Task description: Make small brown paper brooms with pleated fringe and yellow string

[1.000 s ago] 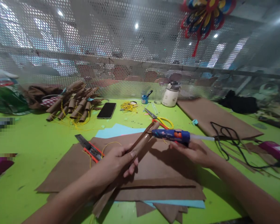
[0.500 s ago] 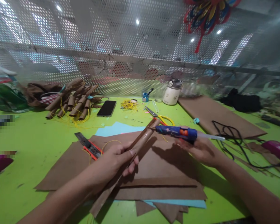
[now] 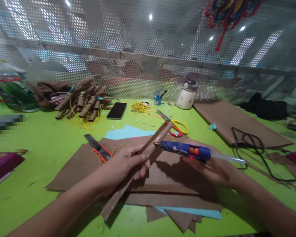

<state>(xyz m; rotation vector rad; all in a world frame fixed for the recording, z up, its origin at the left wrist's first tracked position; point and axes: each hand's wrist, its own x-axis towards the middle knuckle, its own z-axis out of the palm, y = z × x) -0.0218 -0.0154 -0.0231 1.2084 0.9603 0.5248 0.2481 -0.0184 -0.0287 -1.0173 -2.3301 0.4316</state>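
Observation:
My left hand (image 3: pixel 132 161) is closed around a rolled brown paper tube (image 3: pixel 160 138), held at a slant with its top pointing away to the right. My right hand (image 3: pixel 214 169) grips a blue hot glue gun (image 3: pixel 185 149), whose nozzle tip is at the tube's side just above my left fingers. A clear glue stick (image 3: pixel 229 158) pokes out of the gun's rear. Shiny glue shows along the tube's edge. Beneath both hands lie brown paper sheets (image 3: pixel 172 174) with light blue paper (image 3: pixel 123 132) under them. A utility knife (image 3: pixel 98 148) rests on the sheets, left of my left hand.
Scissors (image 3: pixel 175 125) lie beyond the tube. Farther back are a phone (image 3: pixel 116 111), yellow string (image 3: pixel 140 107), a blue jar (image 3: pixel 158 100) and a white bottle (image 3: pixel 186 97). Tied paper rolls (image 3: pixel 88 105) sit back left. A black cord (image 3: pixel 259 149) loops at right beside folded brown paper (image 3: pixel 236 121).
The glue gun's nozzle has moved down along the tube, from near its top end toward my left hand. My left hand keeps its hold. The whole view has shifted slightly.

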